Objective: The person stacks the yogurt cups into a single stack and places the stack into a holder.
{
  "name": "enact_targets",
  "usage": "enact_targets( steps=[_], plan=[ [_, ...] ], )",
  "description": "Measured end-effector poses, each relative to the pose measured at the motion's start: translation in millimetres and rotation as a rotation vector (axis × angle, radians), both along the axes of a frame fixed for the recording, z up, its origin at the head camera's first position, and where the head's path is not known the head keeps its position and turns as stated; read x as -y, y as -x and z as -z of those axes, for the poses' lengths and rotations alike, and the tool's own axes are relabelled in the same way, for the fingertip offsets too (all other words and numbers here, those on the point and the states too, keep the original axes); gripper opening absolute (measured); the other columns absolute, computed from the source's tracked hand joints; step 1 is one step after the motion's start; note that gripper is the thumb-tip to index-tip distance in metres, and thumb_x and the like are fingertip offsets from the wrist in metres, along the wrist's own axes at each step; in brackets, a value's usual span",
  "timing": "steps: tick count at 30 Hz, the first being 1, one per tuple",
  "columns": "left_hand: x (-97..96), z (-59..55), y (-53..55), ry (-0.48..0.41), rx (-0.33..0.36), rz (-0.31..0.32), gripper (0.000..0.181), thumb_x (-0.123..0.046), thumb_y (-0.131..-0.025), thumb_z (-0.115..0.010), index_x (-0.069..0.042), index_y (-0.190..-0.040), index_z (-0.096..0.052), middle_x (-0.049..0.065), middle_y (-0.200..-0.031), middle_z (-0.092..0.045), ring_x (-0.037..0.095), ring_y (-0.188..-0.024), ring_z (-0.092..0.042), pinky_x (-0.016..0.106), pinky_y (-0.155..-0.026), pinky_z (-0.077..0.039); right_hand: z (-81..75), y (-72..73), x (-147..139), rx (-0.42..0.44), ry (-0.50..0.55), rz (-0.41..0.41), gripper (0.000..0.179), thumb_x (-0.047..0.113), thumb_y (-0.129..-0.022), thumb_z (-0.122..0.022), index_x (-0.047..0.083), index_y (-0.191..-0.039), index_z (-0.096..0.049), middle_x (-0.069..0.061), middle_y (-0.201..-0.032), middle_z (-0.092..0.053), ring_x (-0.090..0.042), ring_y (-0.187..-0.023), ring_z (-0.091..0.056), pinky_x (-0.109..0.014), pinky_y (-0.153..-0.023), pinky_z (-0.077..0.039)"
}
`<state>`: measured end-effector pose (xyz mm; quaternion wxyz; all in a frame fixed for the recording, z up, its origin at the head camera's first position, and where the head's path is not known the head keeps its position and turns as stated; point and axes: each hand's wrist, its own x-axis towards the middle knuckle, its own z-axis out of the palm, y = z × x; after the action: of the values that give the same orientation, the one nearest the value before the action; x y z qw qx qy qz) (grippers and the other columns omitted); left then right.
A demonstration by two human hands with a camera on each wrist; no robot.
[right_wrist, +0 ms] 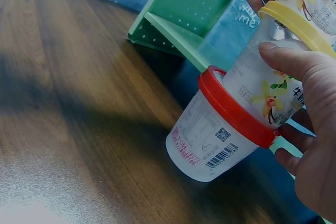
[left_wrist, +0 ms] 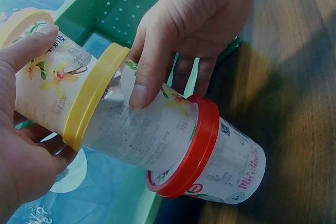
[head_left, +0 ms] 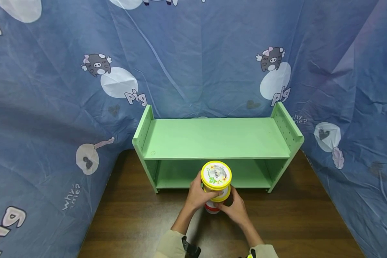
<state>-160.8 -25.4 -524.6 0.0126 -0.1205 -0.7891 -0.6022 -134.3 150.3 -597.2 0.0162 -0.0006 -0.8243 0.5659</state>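
Three paper tubs form a stack, one on another, in front of the shelf. On top is a tub with a yellow lid (head_left: 216, 174), printed with flowers, and my left hand (head_left: 197, 194) grips it round the side. Below it, my right hand (head_left: 237, 209) holds the middle tub (left_wrist: 139, 137), which also has a yellow lid, with the thumb on its printed wall. The lowest tub (right_wrist: 207, 137) is white with a red lid and a barcode. The middle tub's base sits at that red lid, and neither hand grips the lowest tub.
Just beyond the tubs stands a green two-level shelf (head_left: 213, 138) with raised side panels. It rests on a brown wood-grain table (head_left: 138, 222). A blue cloth (head_left: 193, 64) with pig prints hangs behind and along both sides.
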Motion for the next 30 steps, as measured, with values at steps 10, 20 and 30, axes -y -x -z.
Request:
enact_targets(
  steps=[10, 20, 30],
  plan=[
    [0.4, -1.9, -0.7, 0.002, 0.002, 0.004, 0.084, -0.025, -0.07, -0.09, -0.01, -0.141, -0.048, 0.011, -0.128, -0.065, 0.029, -0.12, -0.061, 0.053, -0.101, -0.048, 1.4, 1.4, 0, -0.001, -0.002, -0.005, 0.091, 0.028, -0.077, -0.085, 0.006, -0.152, -0.038, -0.02, -0.152, -0.047, -0.04, -0.141, -0.045, -0.065, -0.113, -0.034],
    [3.1, 1.6, -1.5, -0.001, 0.013, 0.018, 0.089, -0.025, -0.07, -0.091, -0.012, -0.145, -0.045, 0.009, -0.132, -0.063, 0.028, -0.122, -0.059, 0.052, -0.102, -0.048, -1.3, 0.5, -2, 0.028, -0.02, -0.014, 0.093, 0.031, -0.078, -0.085, 0.008, -0.153, -0.035, -0.019, -0.157, -0.042, -0.041, -0.145, -0.039, -0.066, -0.114, -0.032],
    [12.8, 9.5, -2.2, 0.009, 0.013, 0.06, 0.1, -0.027, -0.069, -0.091, -0.012, -0.152, -0.037, 0.011, -0.145, -0.053, 0.033, -0.132, -0.051, 0.063, -0.106, -0.041, -2.7, -2.1, -6, 0.012, -0.032, -0.012, 0.093, 0.032, -0.076, -0.087, 0.01, -0.153, -0.037, -0.018, -0.156, -0.043, -0.04, -0.146, -0.039, -0.065, -0.115, -0.031]
  ],
)
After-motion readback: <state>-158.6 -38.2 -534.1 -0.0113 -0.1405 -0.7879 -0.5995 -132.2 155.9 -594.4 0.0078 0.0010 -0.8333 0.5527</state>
